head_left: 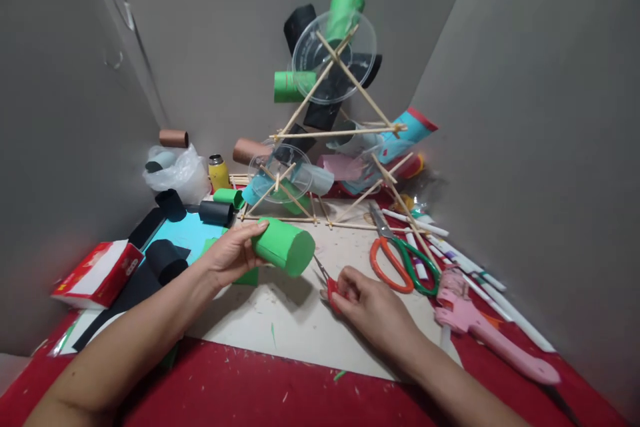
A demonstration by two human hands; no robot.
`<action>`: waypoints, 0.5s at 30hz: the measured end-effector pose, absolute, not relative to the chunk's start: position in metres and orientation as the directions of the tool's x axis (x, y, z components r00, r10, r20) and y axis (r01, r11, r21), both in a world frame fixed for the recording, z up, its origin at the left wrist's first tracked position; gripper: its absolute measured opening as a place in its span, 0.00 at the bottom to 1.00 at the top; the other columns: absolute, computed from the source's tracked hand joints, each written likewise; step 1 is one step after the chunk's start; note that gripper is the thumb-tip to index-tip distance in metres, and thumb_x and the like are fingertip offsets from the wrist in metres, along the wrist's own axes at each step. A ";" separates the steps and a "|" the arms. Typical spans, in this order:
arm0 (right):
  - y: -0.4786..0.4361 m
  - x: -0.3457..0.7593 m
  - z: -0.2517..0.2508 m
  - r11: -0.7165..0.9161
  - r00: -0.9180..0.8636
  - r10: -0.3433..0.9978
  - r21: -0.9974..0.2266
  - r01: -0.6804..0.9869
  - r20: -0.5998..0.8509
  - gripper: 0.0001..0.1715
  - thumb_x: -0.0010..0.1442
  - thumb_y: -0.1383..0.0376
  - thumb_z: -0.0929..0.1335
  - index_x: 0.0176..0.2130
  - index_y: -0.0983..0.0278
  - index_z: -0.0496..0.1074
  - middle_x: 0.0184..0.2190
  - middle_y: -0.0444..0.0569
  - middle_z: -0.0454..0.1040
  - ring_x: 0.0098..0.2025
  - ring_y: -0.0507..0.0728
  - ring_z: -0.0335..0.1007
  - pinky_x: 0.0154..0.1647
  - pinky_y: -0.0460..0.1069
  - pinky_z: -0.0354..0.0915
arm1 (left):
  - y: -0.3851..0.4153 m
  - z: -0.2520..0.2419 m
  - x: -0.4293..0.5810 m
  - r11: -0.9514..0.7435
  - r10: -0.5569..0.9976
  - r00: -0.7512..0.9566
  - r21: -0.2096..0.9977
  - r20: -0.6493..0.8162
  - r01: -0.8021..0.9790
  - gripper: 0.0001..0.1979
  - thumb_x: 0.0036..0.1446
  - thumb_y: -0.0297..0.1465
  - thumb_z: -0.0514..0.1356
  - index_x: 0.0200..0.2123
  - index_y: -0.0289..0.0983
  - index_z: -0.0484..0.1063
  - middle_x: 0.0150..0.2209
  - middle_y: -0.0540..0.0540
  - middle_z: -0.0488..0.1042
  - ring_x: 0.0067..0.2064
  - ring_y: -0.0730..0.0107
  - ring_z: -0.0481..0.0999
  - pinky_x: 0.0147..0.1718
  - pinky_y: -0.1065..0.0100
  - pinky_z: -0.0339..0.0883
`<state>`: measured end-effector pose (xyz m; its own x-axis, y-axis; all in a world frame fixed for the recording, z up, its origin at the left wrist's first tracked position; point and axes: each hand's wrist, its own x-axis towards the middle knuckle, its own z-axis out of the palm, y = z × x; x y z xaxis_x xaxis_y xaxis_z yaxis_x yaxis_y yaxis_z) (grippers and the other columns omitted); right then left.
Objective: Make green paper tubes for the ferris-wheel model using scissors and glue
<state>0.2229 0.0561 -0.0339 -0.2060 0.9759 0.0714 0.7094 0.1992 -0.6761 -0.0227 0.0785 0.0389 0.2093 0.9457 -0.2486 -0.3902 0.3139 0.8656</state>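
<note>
The green paper cylinder [283, 247] is clamped between the thumb and fingers of the left hand [235, 255], above the white board [270, 320]. Small red-handled scissors [333, 295] are gripped in the curled fingers of the right hand [370, 303], with the tips pointed at the cylinder's front end; whether contact is made cannot be told. Larger scissors [386, 232] and a pink glue gun [483, 333] are laid farther right. Behind, plastic discs [306, 53] are propped on triangular stick frames [335, 134].
</note>
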 end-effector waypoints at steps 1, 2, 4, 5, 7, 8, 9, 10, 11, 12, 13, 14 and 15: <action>0.057 0.223 -0.036 0.209 -0.225 0.972 -0.674 0.709 0.065 0.11 0.55 0.62 0.67 0.23 0.60 0.62 0.18 0.41 0.69 0.21 0.53 0.63 0.24 0.46 0.51 | 0.078 0.037 -0.021 0.335 0.940 0.210 0.849 -0.270 -0.408 0.12 0.50 0.34 0.69 0.37 0.35 0.77 0.35 0.45 0.79 0.33 0.67 0.78 0.32 0.66 0.73; 0.058 0.222 -0.038 0.218 -0.242 0.968 -0.672 0.707 0.059 0.13 0.55 0.62 0.67 0.22 0.60 0.62 0.17 0.41 0.70 0.21 0.53 0.62 0.23 0.46 0.51 | 0.078 0.036 -0.020 0.357 0.933 0.209 0.832 -0.293 -0.425 0.12 0.52 0.35 0.68 0.37 0.35 0.76 0.35 0.44 0.79 0.33 0.67 0.78 0.32 0.65 0.74; 0.060 0.222 -0.041 0.234 -0.276 0.960 -0.673 0.701 0.046 0.15 0.56 0.60 0.67 0.21 0.60 0.63 0.17 0.42 0.71 0.21 0.53 0.62 0.23 0.46 0.51 | 0.077 0.032 -0.018 0.391 0.920 0.209 0.802 -0.331 -0.451 0.11 0.55 0.36 0.66 0.37 0.34 0.75 0.35 0.43 0.79 0.32 0.66 0.79 0.33 0.63 0.76; 0.060 0.222 -0.042 0.242 -0.292 0.956 -0.675 0.697 0.041 0.15 0.56 0.60 0.68 0.21 0.61 0.65 0.17 0.42 0.71 0.21 0.53 0.63 0.23 0.46 0.51 | 0.076 0.031 -0.018 0.404 0.915 0.208 0.790 -0.346 -0.462 0.11 0.57 0.36 0.65 0.38 0.34 0.75 0.35 0.43 0.79 0.32 0.66 0.79 0.33 0.62 0.76; 0.060 0.222 -0.042 0.256 -0.320 0.947 -0.681 0.686 0.034 0.14 0.55 0.60 0.69 0.22 0.62 0.68 0.18 0.42 0.71 0.22 0.53 0.63 0.23 0.46 0.52 | 0.075 0.028 -0.017 0.423 0.906 0.208 0.768 -0.369 -0.480 0.11 0.59 0.37 0.63 0.39 0.34 0.74 0.34 0.43 0.79 0.32 0.67 0.79 0.33 0.62 0.76; 0.059 0.222 -0.042 0.263 -0.331 0.943 -0.683 0.681 0.033 0.13 0.55 0.60 0.69 0.22 0.62 0.69 0.18 0.42 0.71 0.22 0.52 0.63 0.23 0.45 0.53 | 0.075 0.026 -0.016 0.431 0.902 0.208 0.759 -0.379 -0.487 0.11 0.60 0.37 0.62 0.40 0.34 0.74 0.34 0.43 0.79 0.31 0.67 0.79 0.32 0.63 0.76; 0.059 0.221 -0.042 0.269 -0.339 0.940 -0.685 0.677 0.035 0.12 0.55 0.60 0.69 0.23 0.63 0.70 0.18 0.42 0.71 0.22 0.52 0.63 0.23 0.45 0.53 | 0.074 0.025 -0.016 0.438 0.899 0.208 0.751 -0.386 -0.494 0.12 0.61 0.37 0.62 0.41 0.34 0.74 0.34 0.43 0.78 0.31 0.67 0.78 0.31 0.64 0.76; 0.058 0.221 -0.041 0.275 -0.345 0.938 -0.685 0.674 0.037 0.12 0.54 0.60 0.69 0.24 0.63 0.70 0.19 0.41 0.71 0.22 0.52 0.63 0.23 0.45 0.52 | 0.074 0.024 -0.015 0.443 0.896 0.208 0.744 -0.393 -0.501 0.12 0.61 0.37 0.62 0.41 0.34 0.74 0.34 0.43 0.78 0.31 0.67 0.78 0.30 0.64 0.76; 0.057 0.221 -0.041 0.280 -0.350 0.936 -0.685 0.673 0.040 0.11 0.54 0.60 0.70 0.24 0.63 0.71 0.19 0.41 0.71 0.22 0.51 0.62 0.23 0.45 0.52 | 0.074 0.023 -0.015 0.447 0.893 0.209 0.736 -0.398 -0.508 0.12 0.61 0.38 0.62 0.42 0.34 0.74 0.34 0.43 0.78 0.31 0.67 0.78 0.29 0.66 0.75; 0.057 0.220 -0.041 0.285 -0.353 0.935 -0.683 0.673 0.043 0.10 0.54 0.60 0.70 0.25 0.63 0.71 0.19 0.40 0.70 0.22 0.51 0.62 0.24 0.45 0.51 | 0.074 0.022 -0.014 0.450 0.891 0.211 0.729 -0.402 -0.515 0.13 0.61 0.38 0.62 0.43 0.34 0.74 0.34 0.43 0.78 0.31 0.68 0.78 0.28 0.67 0.75; 0.056 0.220 -0.041 0.289 -0.353 0.934 -0.679 0.675 0.046 0.10 0.53 0.60 0.71 0.25 0.63 0.70 0.18 0.40 0.70 0.22 0.51 0.62 0.24 0.45 0.51 | 0.074 0.021 -0.014 0.454 0.889 0.214 0.723 -0.404 -0.521 0.13 0.61 0.38 0.62 0.43 0.34 0.74 0.35 0.43 0.78 0.31 0.68 0.78 0.28 0.67 0.74; 0.056 0.219 -0.042 0.291 -0.349 0.936 -0.673 0.680 0.051 0.10 0.52 0.61 0.71 0.25 0.62 0.69 0.18 0.40 0.69 0.22 0.51 0.61 0.24 0.45 0.49 | 0.074 0.020 -0.013 0.457 0.887 0.218 0.717 -0.406 -0.527 0.14 0.61 0.38 0.62 0.44 0.34 0.74 0.36 0.43 0.78 0.31 0.68 0.78 0.28 0.68 0.74; 0.055 0.219 -0.042 0.291 -0.340 0.939 -0.666 0.687 0.060 0.09 0.52 0.62 0.71 0.25 0.62 0.68 0.18 0.40 0.69 0.22 0.51 0.60 0.24 0.46 0.48 | 0.074 0.020 -0.013 0.461 0.885 0.223 0.711 -0.408 -0.530 0.14 0.61 0.38 0.62 0.44 0.34 0.74 0.37 0.42 0.79 0.32 0.68 0.78 0.28 0.68 0.74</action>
<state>0.2187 0.0551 -0.0419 -0.3397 0.9386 0.0599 0.6872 0.2911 -0.6656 -0.0128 0.0742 0.0197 0.2229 0.8853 -0.4081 -0.5300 0.4614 0.7115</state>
